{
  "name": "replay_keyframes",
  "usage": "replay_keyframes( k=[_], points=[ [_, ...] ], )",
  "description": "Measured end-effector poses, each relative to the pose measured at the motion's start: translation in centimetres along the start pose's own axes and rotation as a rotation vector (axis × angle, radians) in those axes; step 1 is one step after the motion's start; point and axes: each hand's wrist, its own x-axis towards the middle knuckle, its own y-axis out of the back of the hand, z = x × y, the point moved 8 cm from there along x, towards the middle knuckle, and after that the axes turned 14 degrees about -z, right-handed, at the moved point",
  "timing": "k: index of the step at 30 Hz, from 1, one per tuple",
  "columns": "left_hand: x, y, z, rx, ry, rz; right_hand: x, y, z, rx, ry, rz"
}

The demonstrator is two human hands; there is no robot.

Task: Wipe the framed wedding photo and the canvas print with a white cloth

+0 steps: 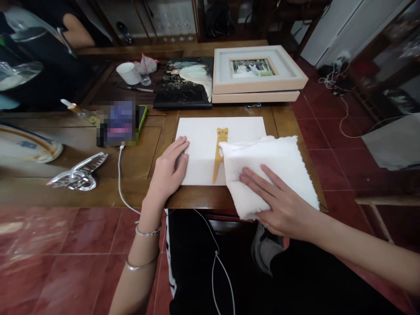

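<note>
A flat white board (200, 164) lies on the wooden table, with a gold easel-back stand (217, 151) fixed at its middle. My left hand (170, 168) rests palm down along the board's left edge, fingers stretched out and holding nothing. A folded white towel (278, 151) covers the board's right part and hangs past the table's front edge. My right hand (278, 201) presses on the towel and holds it, its fingers spread over the cloth; one lower finger is partly hidden by the towel's edge.
Stacked pale wooden picture frames (256, 87) and a dark photo panel (183, 81) stand behind the board. Left are a phone (121, 124) on a white cable (120, 179), a dropper bottle (78, 110), a silver hair clip (78, 173) and a white cup (128, 73). Another person's arm (77, 30) shows.
</note>
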Motion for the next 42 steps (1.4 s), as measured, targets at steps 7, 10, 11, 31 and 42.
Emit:
replay_keyframes(
  k=[7,10,11,31,42],
  points=[
    [0.0,0.0,0.0,-0.011,0.014,-0.002,1.3,0.5,3.3,-0.019,0.032,-0.014],
    [0.0,0.0,0.0,-0.013,0.013,-0.003,2.7,1.0,6.0,-0.011,0.035,-0.017],
    [0.0,0.0,0.0,-0.012,0.012,-0.003,3.3,1.2,7.0,-0.01,0.034,-0.019],
    [0.0,0.1,0.1,-0.01,-0.007,0.002,7.7,2.3,17.0,0.002,-0.285,-0.083],
    [0.0,0.1,0.2,-0.01,-0.006,0.002,4.6,1.3,8.8,0.023,-0.135,0.026]
  ],
)
